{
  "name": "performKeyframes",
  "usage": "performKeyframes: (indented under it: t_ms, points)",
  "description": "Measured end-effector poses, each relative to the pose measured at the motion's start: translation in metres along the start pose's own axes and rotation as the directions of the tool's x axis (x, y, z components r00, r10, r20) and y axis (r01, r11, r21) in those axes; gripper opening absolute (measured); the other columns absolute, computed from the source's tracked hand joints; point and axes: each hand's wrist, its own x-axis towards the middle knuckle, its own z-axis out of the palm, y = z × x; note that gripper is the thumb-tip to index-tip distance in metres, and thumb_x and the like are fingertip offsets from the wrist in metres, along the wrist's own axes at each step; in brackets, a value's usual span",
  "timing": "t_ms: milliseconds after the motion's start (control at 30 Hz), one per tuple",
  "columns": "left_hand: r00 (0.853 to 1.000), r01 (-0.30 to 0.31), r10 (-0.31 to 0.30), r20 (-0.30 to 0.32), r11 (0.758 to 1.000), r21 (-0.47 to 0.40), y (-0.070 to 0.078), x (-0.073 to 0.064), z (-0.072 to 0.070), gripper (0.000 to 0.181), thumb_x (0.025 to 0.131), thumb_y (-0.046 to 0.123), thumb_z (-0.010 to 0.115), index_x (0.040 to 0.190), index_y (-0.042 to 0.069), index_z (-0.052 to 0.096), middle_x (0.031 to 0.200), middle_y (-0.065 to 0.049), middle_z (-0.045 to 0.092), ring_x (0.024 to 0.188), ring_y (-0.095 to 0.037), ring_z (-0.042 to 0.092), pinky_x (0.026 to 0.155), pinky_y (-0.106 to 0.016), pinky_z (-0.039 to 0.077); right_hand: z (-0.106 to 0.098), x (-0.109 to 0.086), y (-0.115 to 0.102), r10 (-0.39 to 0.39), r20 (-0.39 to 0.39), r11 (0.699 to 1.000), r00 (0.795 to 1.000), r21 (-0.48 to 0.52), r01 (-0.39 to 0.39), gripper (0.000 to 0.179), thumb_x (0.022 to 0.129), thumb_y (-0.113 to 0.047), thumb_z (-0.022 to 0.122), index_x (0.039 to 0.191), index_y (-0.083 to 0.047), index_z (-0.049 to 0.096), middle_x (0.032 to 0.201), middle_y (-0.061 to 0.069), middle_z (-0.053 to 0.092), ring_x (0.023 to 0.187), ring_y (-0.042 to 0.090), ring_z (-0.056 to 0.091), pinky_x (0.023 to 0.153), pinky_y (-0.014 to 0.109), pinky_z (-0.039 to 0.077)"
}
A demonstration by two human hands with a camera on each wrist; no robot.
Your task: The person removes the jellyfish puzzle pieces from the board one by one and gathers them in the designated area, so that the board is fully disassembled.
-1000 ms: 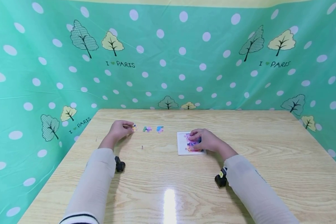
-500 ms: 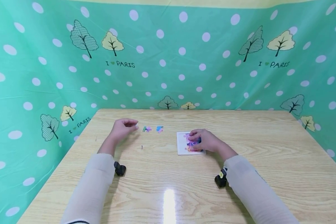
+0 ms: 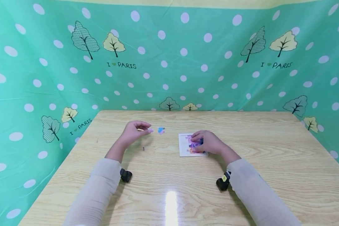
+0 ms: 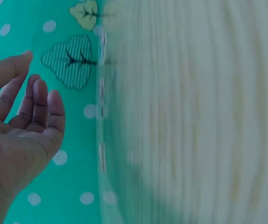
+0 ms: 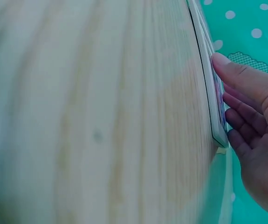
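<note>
My left hand (image 3: 135, 131) is over the far left part of the table, its thumb and fingers spread apart and holding nothing. Just beyond its fingertips shows part of a pink jigsaw piece (image 3: 150, 130); a blue and pink jigsaw piece (image 3: 161, 130) lies to its right. In the left wrist view, the left hand (image 4: 26, 112) is raised off the table, and pieces (image 4: 101, 95) lie flat, seen edge-on. With its fingertips, my right hand (image 3: 210, 142) rests on a white-framed jigsaw board (image 3: 183, 146) bearing a partly covered pink and purple picture (image 3: 190, 146). The right wrist view shows the board (image 5: 208, 79) edge-on.
A small dark mark or object (image 3: 143, 148) lies on the wooden table (image 3: 169, 175) in front of the left hand. Behind the table hangs a green dotted curtain (image 3: 169, 72). Black wrist cameras (image 3: 126, 175) sit under both wrists.
My left hand has moved right, from the leftmost jigsaw piece to over the middle one, which it now partly hides. The right hand stays on the board.
</note>
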Motion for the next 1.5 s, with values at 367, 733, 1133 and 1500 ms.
performKeyframes:
  t_ms: [367, 733, 1133, 1500]
  points:
    - [0.994, -0.042, 0.043, 0.103, 0.999, -0.015, 0.021, -0.002, 0.025, 0.032, 0.087, 0.013, 0.074, 0.116, 0.001, 0.069, 0.110, -0.015, 0.065, 0.102, -0.029, 0.058, 0.082, -0.037, 0.052, -0.005, -0.005, 0.004, 0.028, -0.080, 0.999, 0.996, 0.026, -0.026, 0.042, 0.080, -0.017, 0.082, 0.119, -0.007, 0.070, 0.136, 0.008, 0.054, 0.126, 0.034, 0.047, 0.105, 0.049, 0.039]
    - [0.975, -0.097, 0.087, 0.206, 0.995, 0.036, 0.041, 0.000, 0.053, 0.029, 0.087, 0.013, 0.075, 0.113, 0.002, 0.071, 0.111, -0.014, 0.067, 0.096, -0.021, 0.059, 0.079, -0.034, 0.051, -0.006, -0.007, 0.007, 0.012, -0.068, 0.998, 0.998, -0.061, -0.016, 0.043, 0.081, -0.019, 0.081, 0.118, -0.003, 0.069, 0.132, 0.013, 0.054, 0.128, 0.037, 0.043, 0.110, 0.052, 0.032]
    - [0.952, -0.132, 0.084, 0.293, 0.980, 0.147, 0.054, 0.009, 0.076, 0.022, 0.085, 0.012, 0.075, 0.106, 0.005, 0.074, 0.103, -0.003, 0.070, 0.093, -0.016, 0.060, 0.083, -0.032, 0.050, -0.006, -0.004, 0.005, 0.002, -0.058, 0.995, 0.998, -0.097, -0.008, 0.044, 0.079, -0.018, 0.083, 0.118, -0.001, 0.069, 0.133, 0.013, 0.054, 0.129, 0.037, 0.043, 0.109, 0.050, 0.033]
    - [0.919, -0.147, 0.044, 0.392, 0.960, 0.237, 0.059, 0.016, 0.098, 0.021, 0.087, 0.012, 0.073, 0.108, 0.007, 0.073, 0.104, -0.002, 0.070, 0.093, -0.014, 0.063, 0.079, -0.026, 0.053, -0.006, 0.000, 0.001, -0.009, -0.047, 0.988, 0.999, -0.153, 0.002, 0.045, 0.083, -0.023, 0.079, 0.120, 0.002, 0.067, 0.133, 0.018, 0.052, 0.127, 0.039, 0.045, 0.107, 0.051, 0.035]
